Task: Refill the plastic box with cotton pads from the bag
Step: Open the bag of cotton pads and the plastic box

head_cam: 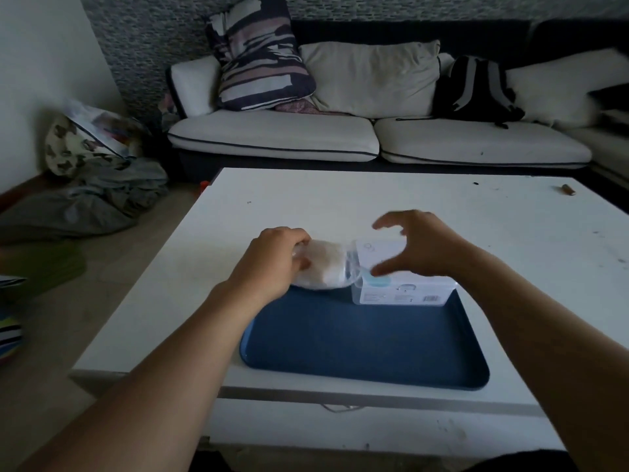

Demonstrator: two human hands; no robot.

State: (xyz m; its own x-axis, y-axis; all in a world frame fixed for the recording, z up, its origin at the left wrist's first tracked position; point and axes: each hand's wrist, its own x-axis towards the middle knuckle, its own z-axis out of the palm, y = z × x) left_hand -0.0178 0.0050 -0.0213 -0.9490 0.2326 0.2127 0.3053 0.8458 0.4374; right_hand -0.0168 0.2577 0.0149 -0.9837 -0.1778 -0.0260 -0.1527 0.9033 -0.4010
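Lying: bag (323,267) of cotton pads (328,264) was on its side, long axis left-right, one end toward plastic box (405,287).
Bag position: far-left edge of blue tray (357,345), touching the box's left side.
Bag contents: clear film, white pads visible inside; count not readable.
Box: clear plastic, upright at tray's far edge, labels facing the camera; fill level hidden by the hand and glare.
Tray: sat on white table (306,199), near the front edge; near half bare.
Left hand (272,260): came in from lower left, fingers curled round the bag's left end, gripping it.
Right hand (413,245): arched over the box top, fingers spread and bent, thumb (383,269) low by the box's left corner; grip on box not confirmed.
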